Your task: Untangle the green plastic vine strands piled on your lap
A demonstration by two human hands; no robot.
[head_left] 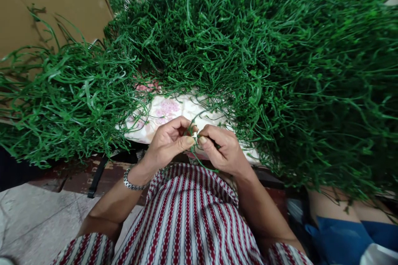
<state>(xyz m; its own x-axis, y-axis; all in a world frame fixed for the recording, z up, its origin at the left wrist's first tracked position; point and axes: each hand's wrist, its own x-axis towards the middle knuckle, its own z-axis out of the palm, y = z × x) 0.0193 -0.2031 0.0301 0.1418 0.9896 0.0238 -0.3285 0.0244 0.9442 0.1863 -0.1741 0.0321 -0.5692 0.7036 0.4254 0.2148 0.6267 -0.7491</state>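
Close together over the front of the flowered cloth (pixel 183 107), both my hands work on one thin green plastic stem (pixel 199 158). My left hand (pixel 171 140) pinches it between thumb and forefinger. A small white piece (pixel 195 135) shows at the fingertips, between the two hands. My right hand (pixel 222 147) is closed, with thumb and forefinger pressed together at that white piece. What exactly lies inside the right pinch is partly hidden. One end of the stem curls down and right below my hands, and another part rises above them.
A large heap of green artificial stems (pixel 217 33) covers the back and right. A smaller pile (pixel 71 95) lies at left, before a cardboard box (pixel 52 0). A dark strap (pixel 98 176) hangs over the wooden edge (pixel 77 174). Blue fabric (pixel 342 238) shows at lower right.
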